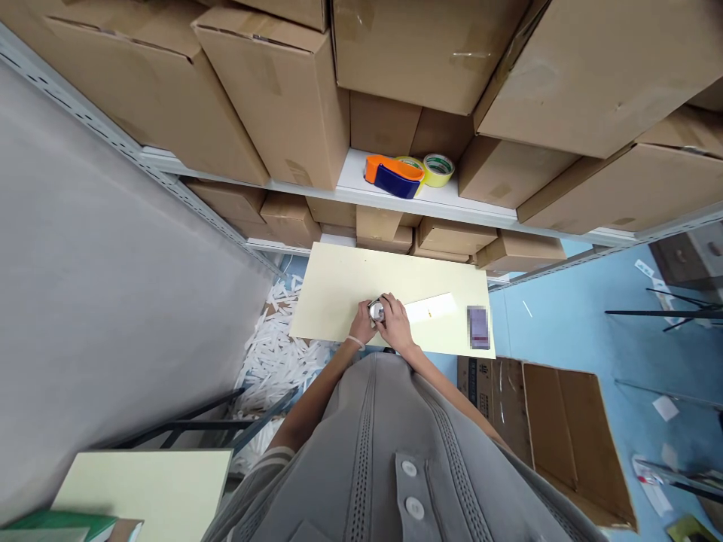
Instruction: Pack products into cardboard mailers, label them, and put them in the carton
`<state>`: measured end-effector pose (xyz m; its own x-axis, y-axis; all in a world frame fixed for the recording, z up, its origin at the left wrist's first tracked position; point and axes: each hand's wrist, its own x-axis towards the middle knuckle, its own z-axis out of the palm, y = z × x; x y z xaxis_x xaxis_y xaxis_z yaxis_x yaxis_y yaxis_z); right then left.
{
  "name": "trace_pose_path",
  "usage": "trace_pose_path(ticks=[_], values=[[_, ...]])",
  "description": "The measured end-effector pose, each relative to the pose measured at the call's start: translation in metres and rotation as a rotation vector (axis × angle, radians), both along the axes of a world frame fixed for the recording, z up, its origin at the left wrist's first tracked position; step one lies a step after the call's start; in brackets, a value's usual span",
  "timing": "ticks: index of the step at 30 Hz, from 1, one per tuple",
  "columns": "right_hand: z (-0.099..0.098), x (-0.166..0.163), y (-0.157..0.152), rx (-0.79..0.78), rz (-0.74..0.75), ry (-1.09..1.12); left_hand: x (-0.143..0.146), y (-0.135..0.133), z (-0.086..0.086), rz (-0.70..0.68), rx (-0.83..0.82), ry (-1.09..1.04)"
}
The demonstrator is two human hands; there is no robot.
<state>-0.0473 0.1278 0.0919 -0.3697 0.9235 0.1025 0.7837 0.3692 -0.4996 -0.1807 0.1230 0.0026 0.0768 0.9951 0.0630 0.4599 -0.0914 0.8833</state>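
Observation:
Both hands meet over the pale yellow tabletop (339,278), close to its front edge. Between them is a small round thing (376,310) with a shiny whitish face and a dark rim; its kind is too small to make out. My left hand (363,322) is closed on its left side, a pale band around the wrist. My right hand (396,324) curls over its right side, fingers bent. Just right of that hand lies a flat white strip of paper or card (432,308) with small orange marks. A blurred purple rectangle (479,327) rests at the table's right end.
Cardboard boxes (271,90) fill the shelves ahead. An orange and blue tape dispenser (395,175) and yellow tape rolls (438,170) sit on the shelf (446,197). White paper strips (276,361) litter the floor at left. An open carton (576,436) stands at right.

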Motion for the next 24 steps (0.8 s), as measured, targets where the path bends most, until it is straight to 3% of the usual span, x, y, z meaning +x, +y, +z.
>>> trace_pose_path(ticks=[6,14,20,24], values=[[-0.008,0.011,-0.001,-0.038,-0.148,0.059,0.002,-0.001,0.005,-0.030,0.008,0.061],[-0.010,0.029,-0.003,-0.112,-0.347,0.424,0.013,0.007,0.036,-0.009,0.161,0.042],[-0.014,0.029,-0.006,-0.190,-0.390,0.550,0.016,0.010,0.044,0.041,0.059,-0.053],[-0.016,0.027,-0.010,-0.221,-0.396,0.575,0.013,0.012,0.046,0.073,0.046,0.020]])
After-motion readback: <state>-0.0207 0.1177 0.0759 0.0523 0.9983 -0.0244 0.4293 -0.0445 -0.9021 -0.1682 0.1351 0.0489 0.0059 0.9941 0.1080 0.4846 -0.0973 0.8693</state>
